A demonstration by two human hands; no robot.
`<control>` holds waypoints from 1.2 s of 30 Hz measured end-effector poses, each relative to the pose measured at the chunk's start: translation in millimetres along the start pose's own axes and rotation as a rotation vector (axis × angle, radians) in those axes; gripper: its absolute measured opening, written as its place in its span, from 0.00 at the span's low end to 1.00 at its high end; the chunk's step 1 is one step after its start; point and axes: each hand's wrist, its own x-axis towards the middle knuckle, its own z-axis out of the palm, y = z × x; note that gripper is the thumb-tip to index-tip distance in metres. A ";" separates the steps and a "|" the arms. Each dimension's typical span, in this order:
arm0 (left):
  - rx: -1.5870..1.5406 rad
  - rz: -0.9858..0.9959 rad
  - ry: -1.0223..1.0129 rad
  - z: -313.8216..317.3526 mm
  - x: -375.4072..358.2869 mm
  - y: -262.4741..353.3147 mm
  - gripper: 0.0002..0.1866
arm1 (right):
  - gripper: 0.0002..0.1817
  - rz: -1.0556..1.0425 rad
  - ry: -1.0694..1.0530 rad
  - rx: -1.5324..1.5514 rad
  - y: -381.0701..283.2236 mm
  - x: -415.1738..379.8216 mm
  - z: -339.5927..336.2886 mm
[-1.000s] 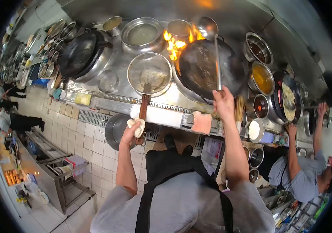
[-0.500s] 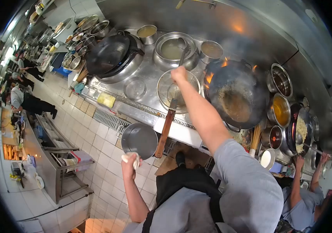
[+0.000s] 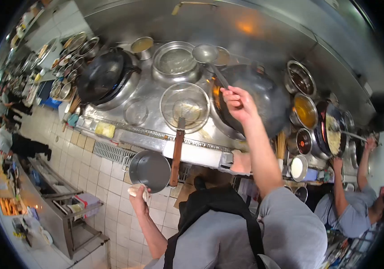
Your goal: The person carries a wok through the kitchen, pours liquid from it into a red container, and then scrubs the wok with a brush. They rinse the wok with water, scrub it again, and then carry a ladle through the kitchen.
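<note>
My right hand [image 3: 239, 104] is closed around the handle of a metal ladle [image 3: 205, 54]. The ladle's bowl hangs in the air over a small pot of brownish liquid [image 3: 223, 57], partly covering it. Beneath my right forearm stands a big dark wok [image 3: 270, 92], its near part hidden by the arm. My left hand [image 3: 138, 198] grips a pale cloth [image 3: 143, 193] against the near rim of a deep grey pot [image 3: 150, 169], held in front of the counter edge. A round wire strainer with a wooden handle [image 3: 177, 157] lies between the two hands.
A wide pot of cloudy liquid [image 3: 174, 60] sits behind the strainer, and another wok [image 3: 100, 74] rests at left. Flame [image 3: 217, 96] shows beside the big wok. Bowls of yellow liquid [image 3: 307, 112] and dark sauce [image 3: 300, 77] stand right. A co-worker [image 3: 351, 210] tends a wok there.
The ladle has come out of the wide pot and swung right, with my right hand now nearer the big wok. Brown contents seen in that wok earlier no longer show. The view has shifted.
</note>
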 end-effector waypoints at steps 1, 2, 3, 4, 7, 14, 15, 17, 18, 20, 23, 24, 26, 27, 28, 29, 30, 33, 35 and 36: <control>0.009 -0.001 0.001 8.2 6.2 6.5 0.17 | 0.11 -0.022 0.046 -0.105 -11.9 -27.4 0.5; -0.005 0.018 -0.047 18.7 11.0 14.4 0.18 | 0.10 -0.042 0.097 -0.206 -22.7 -53.2 -0.3; -0.018 0.037 -0.094 31.0 15.4 23.5 0.19 | 0.09 -0.052 0.151 -0.243 -32.2 -76.9 1.9; -0.030 0.056 -0.141 45.9 18.9 32.8 0.20 | 0.09 -0.059 0.205 -0.277 -40.3 -98.0 2.3; -0.215 0.019 -0.260 117.0 16.8 57.9 0.23 | 0.05 -0.078 0.394 -0.427 -58.3 -131.2 -22.0; -0.215 -0.355 -1.055 313.3 -25.3 34.7 0.30 | 0.18 -0.599 0.941 -1.977 50.9 -153.8 -125.7; -0.195 -0.410 -1.117 337.4 -38.4 28.2 0.30 | 0.19 -0.675 0.932 -1.963 84.0 -157.6 -125.2; -0.115 -0.367 -1.087 373.1 -56.5 13.2 0.28 | 0.25 -0.859 0.791 -2.030 140.9 -169.0 -104.1; -0.064 -0.275 -1.070 383.3 -59.7 -0.3 0.27 | 0.28 -0.970 0.647 -2.107 153.0 -180.4 -86.8; 0.423 0.198 -0.880 386.2 -89.0 23.1 0.19 | 0.29 -0.700 0.222 -1.662 158.4 -206.5 -96.9; 0.440 0.272 -0.690 361.3 -88.5 18.7 0.16 | 0.15 -0.782 0.389 -1.700 128.6 -238.9 -157.9; 0.397 0.297 -0.657 348.2 -82.0 14.5 0.16 | 0.14 -0.773 0.509 -1.686 113.1 -249.1 -190.0; 0.354 0.308 -0.617 319.1 -58.6 -3.3 0.16 | 0.17 -0.541 1.048 -1.871 81.2 -273.4 -243.9; 0.448 0.317 -0.580 305.8 -53.8 -6.6 0.16 | 0.19 -0.687 1.144 -1.934 63.3 -283.6 -277.4; 0.541 0.327 -0.540 293.7 -49.3 -10.0 0.16 | 0.21 -0.688 1.291 -2.037 46.3 -291.1 -292.6; 0.606 0.350 -0.513 283.2 -44.2 -16.3 0.16 | 0.23 -0.559 1.390 -2.045 30.6 -297.5 -306.0; 0.669 0.373 -0.487 274.0 -38.6 -25.4 0.15 | 0.26 -0.533 1.408 -2.049 17.1 -300.2 -318.4; 0.884 0.528 -0.418 248.9 -18.7 -60.2 0.15 | 0.31 -0.170 1.416 -2.033 1.0 -297.0 -316.6; 0.869 0.429 -0.469 237.4 -20.7 -71.8 0.16 | 0.33 -0.018 1.419 -2.103 0.3 -291.1 -337.7; 0.822 0.351 -0.483 235.2 -22.9 -76.1 0.16 | 0.34 -0.002 1.373 -2.047 -3.1 -290.5 -349.1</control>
